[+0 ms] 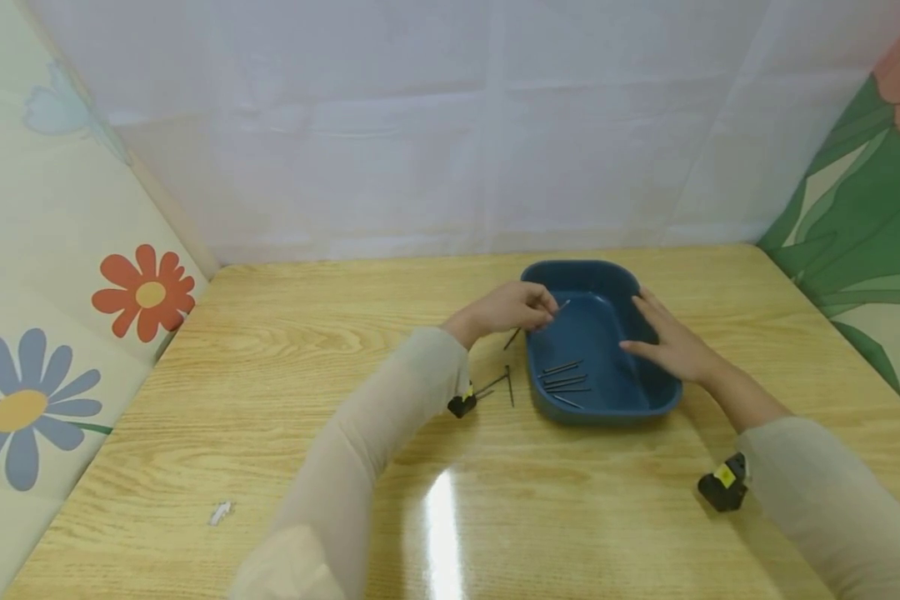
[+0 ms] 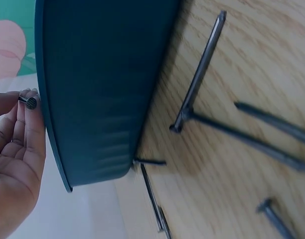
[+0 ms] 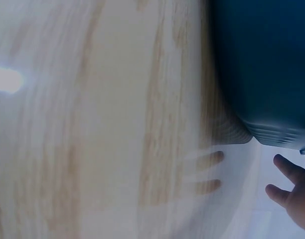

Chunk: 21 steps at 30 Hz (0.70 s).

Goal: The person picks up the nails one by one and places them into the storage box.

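Note:
My left hand (image 1: 512, 310) pinches a nail (image 2: 29, 102) between thumb and fingers over the left rim of a blue plastic basin (image 1: 600, 333). The nail's ridged head shows in the left wrist view. Several dark nails (image 1: 565, 379) lie roughly side by side on the basin floor near its front left. My right hand (image 1: 675, 343) is at the basin's right rim, thumb over the inside and fingers spread and fairly straight. In the right wrist view, two of its fingers (image 3: 289, 169) stretch out beyond the basin's outer wall.
Several loose nails (image 2: 202, 69) lie on the wooden table (image 1: 270, 367) along the basin's left side, some crossing or touching. A small white scrap (image 1: 221, 512) lies at the front left. Behind the table hangs a white cloth (image 1: 360, 150), with flower-printed sheets at both sides.

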{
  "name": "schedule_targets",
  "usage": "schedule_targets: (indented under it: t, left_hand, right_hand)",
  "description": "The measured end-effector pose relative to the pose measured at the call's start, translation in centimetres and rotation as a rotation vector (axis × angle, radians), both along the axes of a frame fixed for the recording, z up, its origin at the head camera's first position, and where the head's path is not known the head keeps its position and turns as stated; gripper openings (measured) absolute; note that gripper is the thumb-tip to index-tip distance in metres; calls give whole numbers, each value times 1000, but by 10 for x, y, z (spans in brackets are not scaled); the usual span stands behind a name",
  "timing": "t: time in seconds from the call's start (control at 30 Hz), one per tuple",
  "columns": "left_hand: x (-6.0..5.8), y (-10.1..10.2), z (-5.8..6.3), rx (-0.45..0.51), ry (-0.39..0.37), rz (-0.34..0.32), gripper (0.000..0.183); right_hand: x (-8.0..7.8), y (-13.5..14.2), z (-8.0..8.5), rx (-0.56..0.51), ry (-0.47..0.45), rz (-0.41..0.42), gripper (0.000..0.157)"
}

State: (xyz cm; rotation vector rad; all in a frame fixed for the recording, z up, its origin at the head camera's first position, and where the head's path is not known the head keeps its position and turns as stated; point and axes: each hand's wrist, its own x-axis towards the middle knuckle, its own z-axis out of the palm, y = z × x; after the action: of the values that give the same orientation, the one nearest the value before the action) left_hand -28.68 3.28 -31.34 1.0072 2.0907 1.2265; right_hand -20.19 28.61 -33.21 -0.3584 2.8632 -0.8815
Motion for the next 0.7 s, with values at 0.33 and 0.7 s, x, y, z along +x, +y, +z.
schedule_targets:
  t: [0.33,0.7]
  left_hand:
    - [5,18,-2,-83,79,-25,22]
    - [6,35,-6,-176,188,-45,19]
  right_hand:
    - [-1,1,-1,3,-9,-12,78]
    - [-2,1,-2,-11,1,-10,77]
